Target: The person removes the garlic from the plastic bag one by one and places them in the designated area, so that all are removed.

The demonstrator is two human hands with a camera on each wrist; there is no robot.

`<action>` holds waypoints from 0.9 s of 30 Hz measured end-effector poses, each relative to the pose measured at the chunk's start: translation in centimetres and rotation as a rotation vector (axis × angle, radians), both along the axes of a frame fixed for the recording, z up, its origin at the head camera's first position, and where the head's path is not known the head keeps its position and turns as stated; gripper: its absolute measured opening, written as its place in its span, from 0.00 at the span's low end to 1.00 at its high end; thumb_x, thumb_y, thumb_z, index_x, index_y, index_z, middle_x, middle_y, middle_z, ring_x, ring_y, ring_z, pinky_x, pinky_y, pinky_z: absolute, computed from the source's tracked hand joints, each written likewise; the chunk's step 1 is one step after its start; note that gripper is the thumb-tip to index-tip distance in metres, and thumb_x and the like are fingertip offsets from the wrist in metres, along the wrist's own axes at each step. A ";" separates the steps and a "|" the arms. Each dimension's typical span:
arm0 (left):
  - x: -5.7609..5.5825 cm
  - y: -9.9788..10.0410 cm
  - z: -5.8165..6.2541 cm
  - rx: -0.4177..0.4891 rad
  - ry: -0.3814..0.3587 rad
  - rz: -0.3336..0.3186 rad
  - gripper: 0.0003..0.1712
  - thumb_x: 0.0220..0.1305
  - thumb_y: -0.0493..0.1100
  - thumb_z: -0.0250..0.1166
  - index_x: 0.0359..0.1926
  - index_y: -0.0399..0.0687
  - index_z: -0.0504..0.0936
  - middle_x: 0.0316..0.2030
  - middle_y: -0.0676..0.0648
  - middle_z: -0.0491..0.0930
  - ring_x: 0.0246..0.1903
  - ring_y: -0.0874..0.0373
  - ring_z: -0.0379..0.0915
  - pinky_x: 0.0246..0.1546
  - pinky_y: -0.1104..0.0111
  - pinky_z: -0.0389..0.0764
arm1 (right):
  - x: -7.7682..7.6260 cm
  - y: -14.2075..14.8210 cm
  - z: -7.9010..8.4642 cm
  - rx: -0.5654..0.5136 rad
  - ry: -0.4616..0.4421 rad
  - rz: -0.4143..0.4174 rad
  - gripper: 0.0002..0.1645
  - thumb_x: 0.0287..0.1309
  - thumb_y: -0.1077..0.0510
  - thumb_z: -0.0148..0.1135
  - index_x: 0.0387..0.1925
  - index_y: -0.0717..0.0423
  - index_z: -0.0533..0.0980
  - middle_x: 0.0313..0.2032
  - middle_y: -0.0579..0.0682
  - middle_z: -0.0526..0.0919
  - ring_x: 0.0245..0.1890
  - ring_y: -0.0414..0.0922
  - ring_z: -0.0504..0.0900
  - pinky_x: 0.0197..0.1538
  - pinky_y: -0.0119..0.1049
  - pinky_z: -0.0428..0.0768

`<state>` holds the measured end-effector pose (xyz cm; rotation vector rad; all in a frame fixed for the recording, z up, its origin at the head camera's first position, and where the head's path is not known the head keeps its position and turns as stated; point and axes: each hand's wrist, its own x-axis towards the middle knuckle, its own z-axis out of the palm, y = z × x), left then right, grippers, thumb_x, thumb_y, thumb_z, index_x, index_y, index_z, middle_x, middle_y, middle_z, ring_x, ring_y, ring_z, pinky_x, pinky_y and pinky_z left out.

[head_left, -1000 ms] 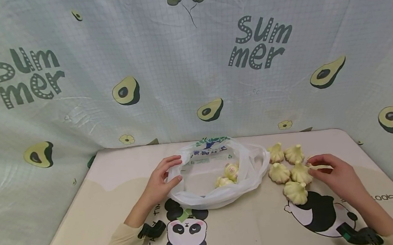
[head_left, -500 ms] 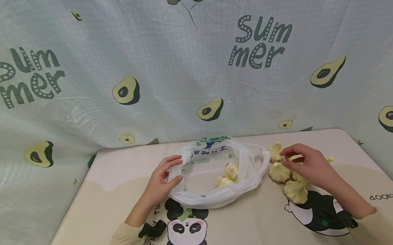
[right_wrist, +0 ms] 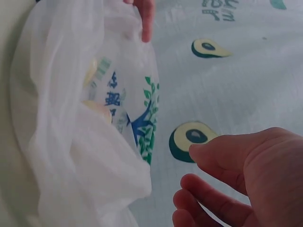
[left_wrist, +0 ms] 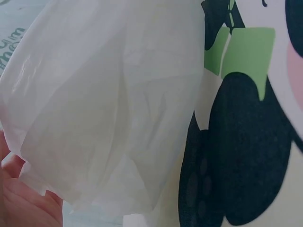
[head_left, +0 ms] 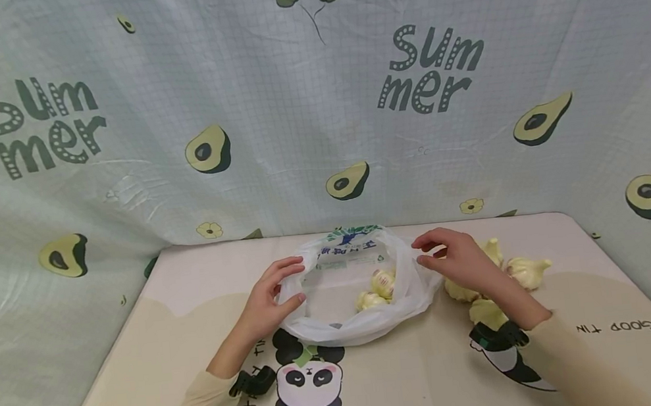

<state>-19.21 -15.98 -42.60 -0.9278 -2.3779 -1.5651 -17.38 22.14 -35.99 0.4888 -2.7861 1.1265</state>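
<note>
A white plastic bag (head_left: 369, 331) lies with its mouth spread wide on the table, green and blue print on its far side. Two garlic bulbs (head_left: 383, 283) show inside it. My left hand (head_left: 267, 300) holds the bag's left rim, thumb on the inner side; in the left wrist view the plastic hides most of that hand. At the right rim hovers my right hand (head_left: 456, 259), thumb and fingers apart with nothing between them, as the right wrist view confirms. More garlic bulbs (head_left: 528, 272) lie right of the bag, partly covered by the right hand and forearm.
The table (head_left: 416, 385) wears a cloth printed with a panda (head_left: 308, 380) and lettering. Behind it hangs a pale curtain (head_left: 276, 188) with avocado prints. Both wrists carry black camera mounts (head_left: 253, 380).
My right hand has left a garlic bulb at the right of the group and moved left over the other bulbs to the bag's right rim. The left hand stays put.
</note>
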 end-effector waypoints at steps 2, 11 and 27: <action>0.0 0.0 0.1 -0.005 0.005 0.001 0.26 0.58 0.31 0.70 0.59 0.42 0.79 0.65 0.47 0.70 0.64 0.50 0.65 0.48 0.64 0.73 | -0.5 -0.7 0.0 0.008 -0.008 0.024 0.14 0.62 0.62 0.66 0.50 0.60 0.80 0.47 0.55 0.83 0.48 0.52 0.81 0.49 0.48 0.80; 0.2 0.3 0.3 -0.016 0.017 0.010 0.26 0.58 0.31 0.71 0.58 0.41 0.79 0.64 0.43 0.71 0.64 0.45 0.66 0.47 0.60 0.74 | -2.7 -3.5 0.4 0.060 -0.065 0.218 0.15 0.63 0.61 0.66 0.51 0.57 0.81 0.48 0.52 0.84 0.50 0.52 0.80 0.52 0.47 0.79; 1.0 0.3 1.4 -0.048 -0.013 0.051 0.25 0.57 0.27 0.69 0.58 0.32 0.77 0.64 0.36 0.70 0.63 0.40 0.66 0.46 0.61 0.74 | -5.6 -6.4 0.1 0.201 -0.350 0.464 0.26 0.57 0.65 0.68 0.58 0.61 0.77 0.57 0.57 0.80 0.59 0.57 0.75 0.61 0.51 0.72</action>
